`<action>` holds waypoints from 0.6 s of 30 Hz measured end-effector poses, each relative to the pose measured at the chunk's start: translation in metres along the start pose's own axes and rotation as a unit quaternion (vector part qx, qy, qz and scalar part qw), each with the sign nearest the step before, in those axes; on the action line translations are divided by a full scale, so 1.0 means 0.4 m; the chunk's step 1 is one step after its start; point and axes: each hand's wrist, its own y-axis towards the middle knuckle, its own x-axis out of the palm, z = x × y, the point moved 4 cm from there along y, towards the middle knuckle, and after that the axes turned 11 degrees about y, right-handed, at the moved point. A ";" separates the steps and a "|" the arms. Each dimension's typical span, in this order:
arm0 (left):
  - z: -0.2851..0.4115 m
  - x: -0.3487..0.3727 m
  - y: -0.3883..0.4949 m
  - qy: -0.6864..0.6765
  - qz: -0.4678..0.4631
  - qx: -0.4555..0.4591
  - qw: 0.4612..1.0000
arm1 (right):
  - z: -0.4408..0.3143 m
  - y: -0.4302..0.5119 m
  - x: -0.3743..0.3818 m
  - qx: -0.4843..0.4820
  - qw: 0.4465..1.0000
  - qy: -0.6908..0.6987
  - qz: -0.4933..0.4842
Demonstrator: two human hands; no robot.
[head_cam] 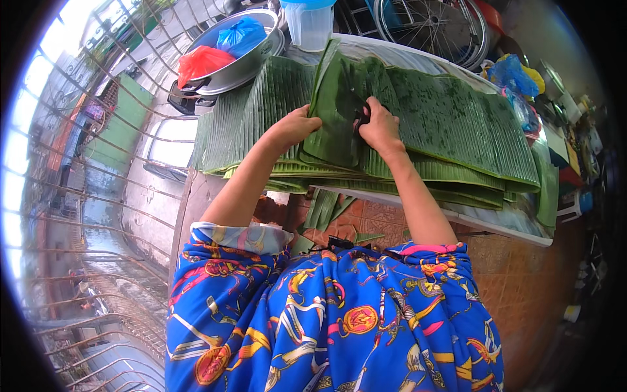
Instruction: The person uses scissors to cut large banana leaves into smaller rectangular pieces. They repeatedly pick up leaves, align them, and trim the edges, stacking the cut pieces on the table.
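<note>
A pile of long green banana leaves (455, 127) lies across the table, some hanging over its near edge. My left hand (295, 128) pinches the left edge of a folded leaf piece (330, 110) that stands up from the pile. At the right side of that piece, my right hand (380, 126) is closed around the dark handles of what look like scissors (361, 117). Their blades are hard to make out against the leaf.
An aluminium basin (245, 68) with red and blue plastic bags stands back left, beside a clear plastic pitcher (309, 24). A wheel (433, 29) is behind the table (534, 237). Metal window bars (142, 181) run along the left. Leaf scraps (321, 210) lie on the tiled floor.
</note>
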 end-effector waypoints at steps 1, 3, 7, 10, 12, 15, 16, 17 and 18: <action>-0.016 -0.007 0.008 0.014 0.002 -0.002 1.000 | 0.018 0.013 0.004 -0.001 1.000 0.021 0.014; -0.063 -0.015 0.029 0.041 0.009 -0.008 0.999 | 0.049 0.027 0.011 -0.001 0.999 0.046 0.013; -0.135 -0.019 0.061 0.210 0.126 0.011 0.969 | 0.088 0.039 0.008 0.057 0.996 0.017 -0.066; -0.084 0.020 0.016 0.358 0.179 -0.001 0.916 | 0.125 0.048 0.002 0.107 0.992 0.002 -0.069; -0.033 0.030 -0.017 0.384 0.189 -0.009 0.904 | 0.096 0.039 -0.001 0.091 0.992 -0.046 -0.075; -0.073 0.024 -0.008 0.377 0.212 -0.011 0.902 | 0.099 0.037 0.021 0.055 0.993 -0.096 -0.046; -0.079 0.026 -0.002 0.387 0.216 -0.004 0.896 | 0.107 0.040 0.025 0.041 0.993 -0.109 -0.029; -0.085 0.028 0.005 0.397 0.220 0.002 0.891 | 0.120 0.047 0.021 0.039 0.992 -0.116 -0.011; -0.082 0.032 0.003 0.406 0.225 0.007 0.886 | 0.123 0.052 0.014 0.036 0.992 -0.123 0.005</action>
